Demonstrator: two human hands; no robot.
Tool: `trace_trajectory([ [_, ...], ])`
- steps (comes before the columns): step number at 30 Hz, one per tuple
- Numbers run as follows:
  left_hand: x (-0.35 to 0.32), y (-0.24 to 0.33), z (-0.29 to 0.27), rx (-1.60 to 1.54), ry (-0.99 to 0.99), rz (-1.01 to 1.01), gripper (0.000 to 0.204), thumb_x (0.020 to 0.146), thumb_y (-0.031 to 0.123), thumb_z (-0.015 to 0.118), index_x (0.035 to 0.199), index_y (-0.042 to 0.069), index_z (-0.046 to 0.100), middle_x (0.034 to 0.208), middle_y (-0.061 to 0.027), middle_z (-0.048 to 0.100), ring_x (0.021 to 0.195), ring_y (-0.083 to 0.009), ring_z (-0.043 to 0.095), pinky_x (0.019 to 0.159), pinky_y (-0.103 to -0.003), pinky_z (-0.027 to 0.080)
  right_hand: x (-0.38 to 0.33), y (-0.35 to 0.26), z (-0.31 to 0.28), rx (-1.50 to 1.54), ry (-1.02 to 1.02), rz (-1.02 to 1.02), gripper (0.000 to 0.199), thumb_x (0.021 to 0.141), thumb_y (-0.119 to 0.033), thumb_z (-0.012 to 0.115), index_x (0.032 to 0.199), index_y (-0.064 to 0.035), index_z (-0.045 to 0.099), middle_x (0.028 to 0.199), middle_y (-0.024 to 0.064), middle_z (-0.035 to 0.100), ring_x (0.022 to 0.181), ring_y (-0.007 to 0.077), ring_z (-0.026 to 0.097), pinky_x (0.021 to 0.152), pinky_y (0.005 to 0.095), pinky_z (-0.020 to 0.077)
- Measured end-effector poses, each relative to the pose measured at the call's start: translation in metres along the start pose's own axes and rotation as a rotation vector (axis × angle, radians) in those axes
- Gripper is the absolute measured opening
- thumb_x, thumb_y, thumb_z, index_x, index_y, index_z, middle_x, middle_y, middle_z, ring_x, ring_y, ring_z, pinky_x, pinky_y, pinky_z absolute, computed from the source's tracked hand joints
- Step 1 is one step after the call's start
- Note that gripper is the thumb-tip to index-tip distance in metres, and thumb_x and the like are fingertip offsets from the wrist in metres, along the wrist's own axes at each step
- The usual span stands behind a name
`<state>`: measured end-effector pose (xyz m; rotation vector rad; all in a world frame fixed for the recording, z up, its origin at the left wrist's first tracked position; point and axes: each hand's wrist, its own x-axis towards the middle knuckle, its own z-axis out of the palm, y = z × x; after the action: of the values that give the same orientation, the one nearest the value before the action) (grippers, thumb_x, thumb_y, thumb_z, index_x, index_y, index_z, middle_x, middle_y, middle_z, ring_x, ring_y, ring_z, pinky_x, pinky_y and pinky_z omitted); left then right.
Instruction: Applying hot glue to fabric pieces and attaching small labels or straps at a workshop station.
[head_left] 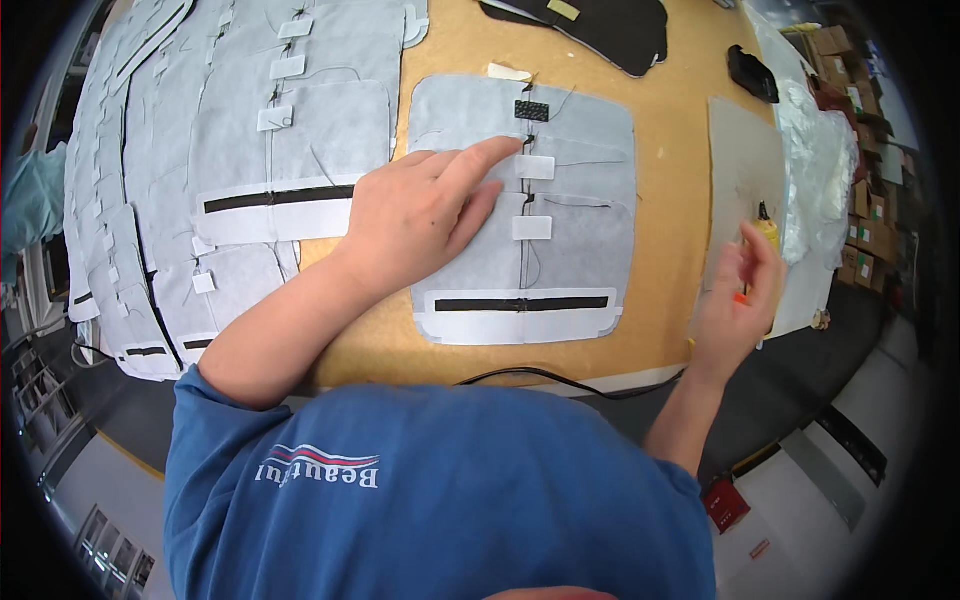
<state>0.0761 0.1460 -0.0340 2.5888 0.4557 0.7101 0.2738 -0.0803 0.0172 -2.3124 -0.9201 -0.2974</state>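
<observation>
A grey fabric panel (585, 255) lies flat in front of me, with a seam down its middle, white patches, a black mesh patch (532, 110) and loose dark threads. My left hand (415, 210) rests over its left side. Its index finger is stretched out and touches the seam at a small dark knot (529, 141), and the thumb stands apart. Off to the right, my right hand (738, 300) is raised with curled fingers. Something orange shows between them, mostly hidden. Just beyond the fingertips is a yellow object with a dark pointed tip (768, 232).
Many similar grey panels (160, 180) lie overlapped on the left of the tan table (675, 150). Dark pieces (610, 35) and a black object (752, 73) sit at the far side. A grey board (740, 150) and clear plastic (815, 170) are at right. A black cable (540, 372) runs along the near edge.
</observation>
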Motion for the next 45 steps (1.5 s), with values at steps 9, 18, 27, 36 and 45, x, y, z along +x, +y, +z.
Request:
trace_trajectory([
  [9,0.002,0.008,-0.007,-0.023,-0.052,-0.003,0.032,0.082,0.026,0.074,0.11,0.015,0.063,0.06,0.0003,0.053,0.054,-0.0147,0.055,0.049,-0.028,0.042,-0.059,0.075,-0.057,-0.425,-0.011,0.687,0.056,0.08,-0.05,0.077,0.093,0.0001,0.056,0.071,0.0066,0.054,0.066,0.0217,0.058,0.069,0.0352,0.0498],
  [18,0.002,0.014,-0.008,0.07,-0.04,0.041,0.039,0.087,0.028,0.07,0.123,0.016,0.059,0.065,-0.0034,0.058,0.061,-0.0225,0.06,0.055,-0.035,0.048,-0.071,0.111,-0.066,0.296,-0.078,0.972,0.039,0.087,-0.034,0.075,0.089,0.0001,0.057,0.069,0.0027,0.056,0.051,0.0076,0.051,0.042,0.023,0.0394],
  [27,-0.004,0.017,-0.009,0.178,-0.094,0.099,0.048,0.089,0.022,0.063,0.136,0.017,0.052,0.069,-0.0045,0.061,0.065,-0.0249,0.062,0.056,-0.038,0.05,-0.061,0.077,-0.059,-0.301,-0.088,0.693,0.057,0.081,-0.046,0.076,0.103,0.0044,0.06,0.096,0.0191,0.069,0.088,0.0323,0.069,0.078,0.0404,0.0531],
  [36,-0.002,0.015,-0.01,0.108,-0.115,0.06,0.04,0.092,0.023,0.059,0.13,0.014,0.053,0.075,-0.0076,0.066,0.07,-0.0284,0.065,0.06,-0.041,0.05,-0.068,0.113,-0.056,0.761,0.031,0.874,0.043,0.088,-0.021,0.07,0.121,-0.001,0.052,0.089,0.009,0.063,0.075,0.024,0.067,0.062,0.0337,0.0549],
  [45,-0.008,0.015,-0.014,0.043,-0.083,0.037,0.038,0.095,0.025,0.056,0.132,0.016,0.053,0.075,-0.0086,0.066,0.072,-0.0296,0.065,0.062,-0.041,0.051,-0.1,0.119,-0.049,1.162,0.311,0.696,0.045,0.093,-0.018,0.066,0.133,-0.0109,0.046,0.089,0.0031,0.055,0.078,0.0125,0.058,0.066,0.0263,0.0495],
])
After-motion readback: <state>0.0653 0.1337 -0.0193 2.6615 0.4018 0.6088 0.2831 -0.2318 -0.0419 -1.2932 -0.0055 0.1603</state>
